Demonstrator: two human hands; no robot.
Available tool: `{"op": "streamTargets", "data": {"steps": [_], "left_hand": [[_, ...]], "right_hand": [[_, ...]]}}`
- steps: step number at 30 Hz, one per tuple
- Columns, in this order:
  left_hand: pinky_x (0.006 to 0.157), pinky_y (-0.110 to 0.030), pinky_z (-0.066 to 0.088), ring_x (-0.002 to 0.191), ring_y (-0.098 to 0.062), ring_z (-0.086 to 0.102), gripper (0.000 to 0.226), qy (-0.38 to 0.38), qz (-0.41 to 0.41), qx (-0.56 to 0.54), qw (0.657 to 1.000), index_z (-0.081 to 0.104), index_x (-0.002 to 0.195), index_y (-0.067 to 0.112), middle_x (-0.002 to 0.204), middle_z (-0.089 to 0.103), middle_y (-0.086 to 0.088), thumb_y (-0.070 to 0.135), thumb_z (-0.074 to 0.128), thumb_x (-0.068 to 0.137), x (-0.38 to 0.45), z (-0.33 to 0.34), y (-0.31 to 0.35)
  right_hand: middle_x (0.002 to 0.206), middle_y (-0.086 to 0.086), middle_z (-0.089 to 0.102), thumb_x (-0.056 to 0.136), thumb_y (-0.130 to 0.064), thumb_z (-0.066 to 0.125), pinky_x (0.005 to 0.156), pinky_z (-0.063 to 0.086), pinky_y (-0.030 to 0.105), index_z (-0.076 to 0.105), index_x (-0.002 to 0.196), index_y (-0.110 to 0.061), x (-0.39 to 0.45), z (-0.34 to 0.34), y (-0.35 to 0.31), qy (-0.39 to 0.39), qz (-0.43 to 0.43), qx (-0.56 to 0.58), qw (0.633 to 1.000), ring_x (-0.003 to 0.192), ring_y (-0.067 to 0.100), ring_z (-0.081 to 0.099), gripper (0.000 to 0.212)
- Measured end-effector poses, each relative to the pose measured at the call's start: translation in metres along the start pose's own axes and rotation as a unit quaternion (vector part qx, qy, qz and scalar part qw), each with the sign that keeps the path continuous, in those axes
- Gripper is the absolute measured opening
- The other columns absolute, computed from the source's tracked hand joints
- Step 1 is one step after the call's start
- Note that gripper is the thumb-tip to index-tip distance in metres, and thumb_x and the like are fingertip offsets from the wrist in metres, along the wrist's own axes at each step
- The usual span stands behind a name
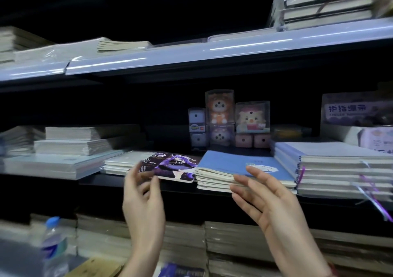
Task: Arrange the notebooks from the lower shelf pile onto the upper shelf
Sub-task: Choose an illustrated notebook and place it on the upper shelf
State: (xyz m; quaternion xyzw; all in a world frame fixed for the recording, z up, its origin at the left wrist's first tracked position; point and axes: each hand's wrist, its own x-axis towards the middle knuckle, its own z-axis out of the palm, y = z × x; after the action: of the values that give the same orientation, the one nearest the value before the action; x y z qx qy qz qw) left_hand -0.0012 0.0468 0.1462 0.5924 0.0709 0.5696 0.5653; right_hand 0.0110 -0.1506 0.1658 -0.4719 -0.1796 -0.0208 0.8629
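Note:
A purple and black notebook [170, 167] with a cartoon figure lies on the middle shelf [100, 181], between a white spiral pad [121, 161] and a stack of blue-covered notebooks [240, 170]. My left hand [142, 204] is raised just in front of the purple notebook's near left corner, fingers loosely spread; whether they touch it is unclear. My right hand [268, 204] is open, its fingertips at the front edge of the blue stack. Further piles of notebooks [234, 242] fill the lower shelf.
The upper shelf [212, 51] carries flat notebooks at the left and a wrapped stack [327, 2] at the right. Boxed toy figures [229, 119] stand at the back of the middle shelf. A water bottle [54, 244] stands at the lower left. More stacks [340, 170] lie right.

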Motion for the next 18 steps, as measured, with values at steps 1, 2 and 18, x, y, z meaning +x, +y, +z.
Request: {"op": "streamTargets", "data": {"steps": [1, 2, 18], "left_hand": [[0.075, -0.007, 0.045, 0.094, -0.002, 0.061, 0.039, -0.013, 0.015, 0.03, 0.999, 0.053, 0.125, 0.029, 0.106, 0.06, 0.008, 0.006, 0.053, 0.094, -0.002, 0.001, -0.003], [0.076, -0.006, 0.044, 0.098, 0.0, 0.059, 0.038, -0.026, 0.024, 0.051, 0.998, 0.056, 0.122, 0.029, 0.109, 0.057, 0.008, 0.003, 0.051, 0.094, -0.003, 0.002, -0.005], [0.119, -0.03, 0.014, 0.145, -0.002, 0.007, 0.059, -0.241, 0.131, 0.308, 0.911, 0.024, 0.151, 0.025, 0.155, 0.024, 0.015, 0.033, 0.048, 0.097, -0.009, 0.003, -0.014]], "right_hand": [[0.097, 0.013, 0.074, 0.095, -0.003, 0.05, 0.072, 0.06, 0.03, 0.065, 0.108, -0.012, 0.0, 0.001, 0.0, -0.002, 0.001, 0.0, 1.0, 0.089, 0.027, 0.072, 0.022], [0.097, 0.012, 0.074, 0.095, -0.004, 0.051, 0.072, 0.06, 0.03, 0.064, 0.108, -0.012, 0.0, 0.002, 0.0, -0.005, 0.002, -0.001, 1.0, 0.09, 0.026, 0.072, 0.021], [0.098, 0.008, 0.075, 0.094, -0.008, 0.055, 0.076, 0.055, 0.036, 0.065, 0.11, -0.015, -0.004, 0.01, 0.0, -0.015, 0.002, -0.017, 1.0, 0.09, 0.025, 0.072, 0.02]]}}
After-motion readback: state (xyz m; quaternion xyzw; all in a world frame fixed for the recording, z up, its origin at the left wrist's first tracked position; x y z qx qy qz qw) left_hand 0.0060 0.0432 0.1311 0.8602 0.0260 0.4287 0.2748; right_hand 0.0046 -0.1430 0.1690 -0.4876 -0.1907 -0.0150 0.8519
